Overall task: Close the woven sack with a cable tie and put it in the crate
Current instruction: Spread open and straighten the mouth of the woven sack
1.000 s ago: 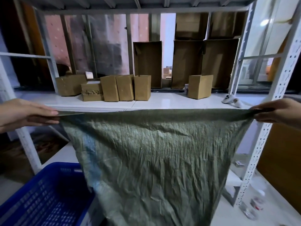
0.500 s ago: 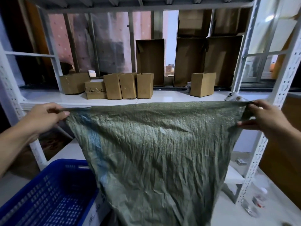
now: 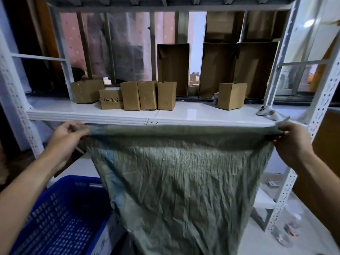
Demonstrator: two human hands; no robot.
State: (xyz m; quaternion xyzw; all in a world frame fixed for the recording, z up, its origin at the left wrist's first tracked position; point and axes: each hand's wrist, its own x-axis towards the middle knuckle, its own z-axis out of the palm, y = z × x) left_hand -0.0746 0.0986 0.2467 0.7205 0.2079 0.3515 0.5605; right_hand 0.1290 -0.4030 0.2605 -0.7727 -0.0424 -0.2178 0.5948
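Observation:
A crumpled green woven sack (image 3: 180,183) hangs in front of me, its top edge stretched flat and folded over into a band just below the shelf's front edge. My left hand (image 3: 69,138) grips the sack's top left corner. My right hand (image 3: 292,142) grips the top right corner. A blue plastic crate (image 3: 60,218) with slotted walls stands at the lower left, partly behind the sack. No cable tie is visible.
A white metal rack shelf (image 3: 184,114) carries several small cardboard boxes (image 3: 147,95), taller boxes (image 3: 173,69) behind them and a white object (image 3: 265,110) at its right end. A perforated rack post (image 3: 301,162) stands right. Small jars (image 3: 288,230) sit on the floor.
Both hands came forward and inward on the sack's top corners. The top edge now lies folded over into a band, close under the shelf edge.

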